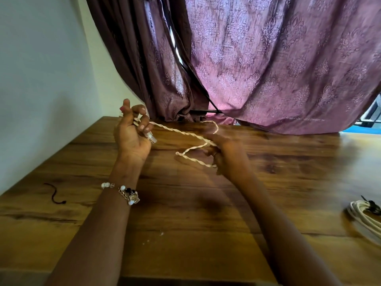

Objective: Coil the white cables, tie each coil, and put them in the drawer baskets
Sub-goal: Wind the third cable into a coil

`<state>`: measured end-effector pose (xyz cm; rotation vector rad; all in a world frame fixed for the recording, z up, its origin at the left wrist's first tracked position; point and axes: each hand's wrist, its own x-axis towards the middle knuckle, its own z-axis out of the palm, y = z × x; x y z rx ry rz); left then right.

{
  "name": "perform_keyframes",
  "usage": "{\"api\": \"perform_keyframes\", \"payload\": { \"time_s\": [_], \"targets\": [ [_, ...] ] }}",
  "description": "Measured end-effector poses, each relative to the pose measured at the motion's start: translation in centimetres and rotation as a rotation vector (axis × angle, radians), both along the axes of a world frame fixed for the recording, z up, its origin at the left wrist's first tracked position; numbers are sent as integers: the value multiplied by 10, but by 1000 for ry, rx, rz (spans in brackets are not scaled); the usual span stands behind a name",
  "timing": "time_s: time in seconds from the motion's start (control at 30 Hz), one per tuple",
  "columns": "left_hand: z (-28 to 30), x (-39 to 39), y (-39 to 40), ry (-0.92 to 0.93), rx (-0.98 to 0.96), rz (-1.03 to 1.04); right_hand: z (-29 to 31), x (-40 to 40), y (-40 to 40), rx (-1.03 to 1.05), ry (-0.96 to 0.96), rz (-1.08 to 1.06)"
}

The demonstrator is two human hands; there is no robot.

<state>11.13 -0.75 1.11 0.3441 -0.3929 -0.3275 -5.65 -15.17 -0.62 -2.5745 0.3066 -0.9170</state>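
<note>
Both hands raised over the table (185,223), each gripping the same white cable (181,132). Left hand (132,131) palm toward the camera, fingers curled round one end of the cable, a clear plug (152,139) poking out below the fingers. Right hand (223,153) blurred, fingers closed on the cable farther along, exact pinch hard to make out. Cable twisted in two strands, stretched between the hands, looping up past the right hand toward the curtain (268,65) and folding back in a bend below and to the left of that hand. Held in the air, not lying flat on the wood.

Beaded bracelet (123,191) on the left wrist. Dark cord (54,194), hooked in shape, lying on the table well left of the arms. At the right edge, a white coil (365,219) already wound, resting on the table, with a black tie (371,206) on its upper part; coil partly cut off by the frame. Purple patterned curtain hanging behind the table's far edge, pale wall (41,69) to the left.
</note>
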Motion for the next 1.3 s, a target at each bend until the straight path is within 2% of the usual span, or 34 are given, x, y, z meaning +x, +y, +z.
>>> {"api": "perform_keyframes", "payload": {
  "time_s": [0.1, 0.23, 0.3, 0.33, 0.4, 0.43, 0.47, 0.53, 0.6, 0.73, 0.9, 1.0, 1.13, 1.23, 1.3],
  "targets": [
    [1, -1, 1, 14, 1, -4, 11, -9, -5, 441, -381, 155],
    [2, -7, 0, 14, -3, -53, 22, -20, -11, 1019, -616, 478],
    [1, -5, 1, 5, -16, -101, 21, -21, -17, 1068, -659, 485],
    [0, -5, 1, -7, -17, -129, 20, -21, -21, 940, -663, 358],
    [-3, -3, 2, -48, 3, -169, 13, -20, -36, 323, -579, -12],
    [-5, -2, 2, -80, 17, -187, 10, -19, -43, 17, -467, -155],
    [-6, -1, 2, -124, 27, -210, 9, -20, -46, -152, -292, -240],
    [-7, -1, 1, -238, 9, -282, 10, -19, -37, -288, 138, -362],
    [-7, -4, -1, -325, -32, -365, 8, -14, -24, -503, 437, -381],
    [-4, -5, 2, -372, -176, -452, 8, -10, 5, -713, 731, -154],
    [-4, 7, 12, -150, -202, -298, 12, -17, 25, -865, 698, 58],
    [-3, 6, 9, -27, 17, -176, -7, -9, 42, -897, 527, 169],
    [-1, -9, -3, -174, 360, -107, -17, -4, 55, -855, 142, 283],
    [-2, -22, -7, -367, 546, -204, -8, -4, 50, -672, -35, 357],
    [-4, -30, -11, -441, 643, -275, -1, -5, 43, -586, -120, 309]
  ]
}}
